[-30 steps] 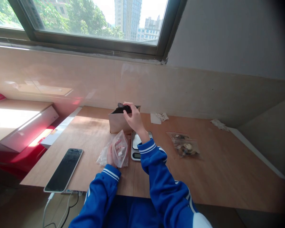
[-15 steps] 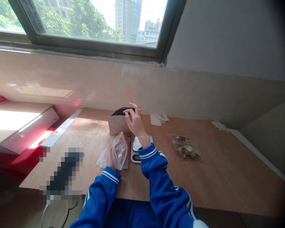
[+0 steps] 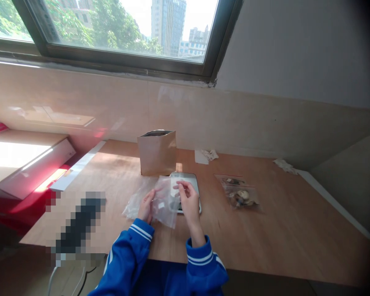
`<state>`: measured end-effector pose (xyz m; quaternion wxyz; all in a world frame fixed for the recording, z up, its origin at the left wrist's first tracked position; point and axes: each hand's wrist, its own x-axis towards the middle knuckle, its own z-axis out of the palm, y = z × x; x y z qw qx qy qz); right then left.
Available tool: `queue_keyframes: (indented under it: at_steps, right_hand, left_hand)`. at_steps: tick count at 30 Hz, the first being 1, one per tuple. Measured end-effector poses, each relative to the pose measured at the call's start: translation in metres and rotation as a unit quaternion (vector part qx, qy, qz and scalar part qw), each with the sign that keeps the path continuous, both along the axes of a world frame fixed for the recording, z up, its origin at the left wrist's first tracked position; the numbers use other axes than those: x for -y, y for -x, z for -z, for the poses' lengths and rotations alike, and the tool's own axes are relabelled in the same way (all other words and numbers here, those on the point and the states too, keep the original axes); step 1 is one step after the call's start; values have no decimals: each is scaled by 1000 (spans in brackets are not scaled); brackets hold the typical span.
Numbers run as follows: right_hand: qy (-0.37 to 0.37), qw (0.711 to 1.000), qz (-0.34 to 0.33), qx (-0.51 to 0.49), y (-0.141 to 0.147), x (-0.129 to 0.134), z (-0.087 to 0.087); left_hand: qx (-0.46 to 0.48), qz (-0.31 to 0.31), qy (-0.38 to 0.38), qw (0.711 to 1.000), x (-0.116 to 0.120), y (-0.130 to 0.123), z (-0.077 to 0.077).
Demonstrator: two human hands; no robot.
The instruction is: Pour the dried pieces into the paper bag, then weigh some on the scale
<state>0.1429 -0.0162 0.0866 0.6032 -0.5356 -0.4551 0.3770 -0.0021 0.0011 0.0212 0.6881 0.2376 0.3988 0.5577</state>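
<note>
Left hand point(image 3: 146, 207) and right hand point(image 3: 188, 200) grip a plastic bag point(image 3: 165, 201) over a seemingly plywood table point(image 3: 274, 234)

No legible text anywhere. Digital scale point(image 3: 188, 179): display covered by clear plastic bag point(image 3: 165, 201), nothing readable. Kraft paper bag point(image 3: 157, 154), far side of table: no print visible on front. Zip bag point(image 3: 238, 192) at right: any marks too small to read. Pixelated object point(image 3: 77, 226) at near left: unreadable.

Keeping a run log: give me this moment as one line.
left hand: holds clear plastic bag | right hand: fingers on same bag, above digital scale | brown paper bag: upright, open, on wooden table
</note>
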Motion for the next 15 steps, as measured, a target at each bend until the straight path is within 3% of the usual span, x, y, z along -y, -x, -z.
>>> queue_keyframes:
  at_steps: [2, 7, 11, 15]
  right_hand:
    - [-14, 999, 30, -43, -13, 0, -8]
    - [-33, 995, 65, -72, -38, 10, -22]
    - [-35, 994, 71, -76, -35, 17, -16]
    - [-22, 996, 57, -71, -20, 17, -8]
  left_hand:
    - [-17, -27, 1, 999, -2, 1, 0]
    - [5, -26, 1, 1000, -5, 1, -8]
    - [-51, -29, -49, 997, -2, -1, -24]
    - [-100, 10, -107, 989, 5, -6, -49]
